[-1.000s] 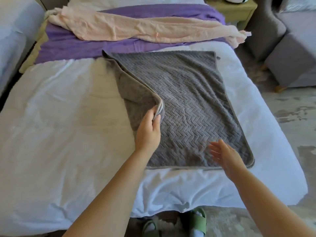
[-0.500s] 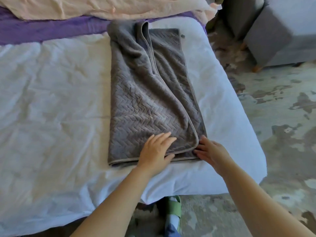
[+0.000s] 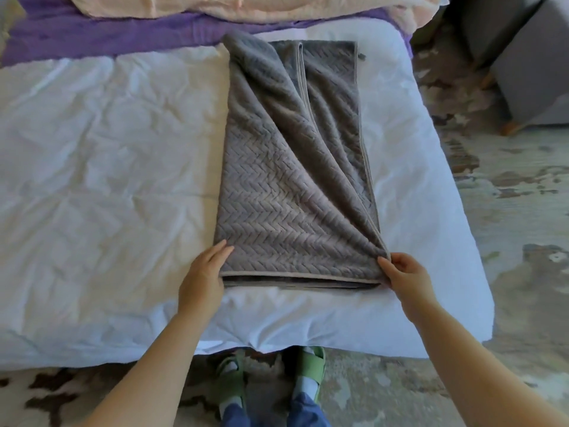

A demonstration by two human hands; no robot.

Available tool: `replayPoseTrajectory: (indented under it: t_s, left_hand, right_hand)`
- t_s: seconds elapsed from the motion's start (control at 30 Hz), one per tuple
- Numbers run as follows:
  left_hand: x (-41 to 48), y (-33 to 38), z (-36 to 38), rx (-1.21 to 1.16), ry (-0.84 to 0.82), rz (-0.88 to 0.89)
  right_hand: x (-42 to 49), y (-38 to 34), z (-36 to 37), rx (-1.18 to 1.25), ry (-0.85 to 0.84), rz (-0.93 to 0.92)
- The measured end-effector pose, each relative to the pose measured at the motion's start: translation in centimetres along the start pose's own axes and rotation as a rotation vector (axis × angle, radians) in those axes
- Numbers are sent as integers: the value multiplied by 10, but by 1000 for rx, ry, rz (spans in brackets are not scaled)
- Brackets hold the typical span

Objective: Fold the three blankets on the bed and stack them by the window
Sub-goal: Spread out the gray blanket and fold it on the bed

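Observation:
A grey herringbone blanket (image 3: 286, 167) lies folded into a long strip on the white bed (image 3: 101, 167), running away from me. Its top layer sits askew, with slanted creases. My left hand (image 3: 203, 278) holds the blanket's near left corner, fingers over the top edge. My right hand (image 3: 403, 277) pinches the near right corner. A purple blanket (image 3: 92, 38) lies spread across the far end of the bed. A peach blanket (image 3: 246, 6) is bunched on top of the purple one.
The bed's right edge drops to a mottled floor (image 3: 508, 241). A grey armchair (image 3: 529, 57) stands at the far right. My feet in green sandals (image 3: 311, 371) stand against the bed's near edge.
The left half of the grey blanket has been folded over to the right. My left hand moved from the blanket's top to its near left corner; my right hand now pinches the right corner.

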State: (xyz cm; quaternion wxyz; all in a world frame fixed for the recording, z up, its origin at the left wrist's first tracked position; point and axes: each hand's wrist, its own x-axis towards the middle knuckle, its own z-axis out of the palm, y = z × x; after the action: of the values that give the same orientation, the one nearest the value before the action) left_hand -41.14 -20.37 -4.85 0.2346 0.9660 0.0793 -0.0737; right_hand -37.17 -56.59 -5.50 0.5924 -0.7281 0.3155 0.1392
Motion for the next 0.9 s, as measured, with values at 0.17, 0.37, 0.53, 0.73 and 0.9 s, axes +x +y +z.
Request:
replayPoseTrajectory:
  t_s: [0.17,0.37,0.53,0.73,0.9]
  left_hand:
    - [-20,-16,-2,177,-90,139]
    - [-14,-15,-17,194,-162,84]
    - [39,28,-18,112,75,160]
    - [117,52,15,323,-129,150]
    - [153,47,6,369,-69,129]
  right_hand:
    - [-6,13,-1,-259,6,-56]
    - [6,-13,4,-537,-13,-114]
    - [27,-51,28,-618,63,-371]
    - [62,-71,76,-860,-40,-590]
    - [77,-59,59,-1144,128,-426]
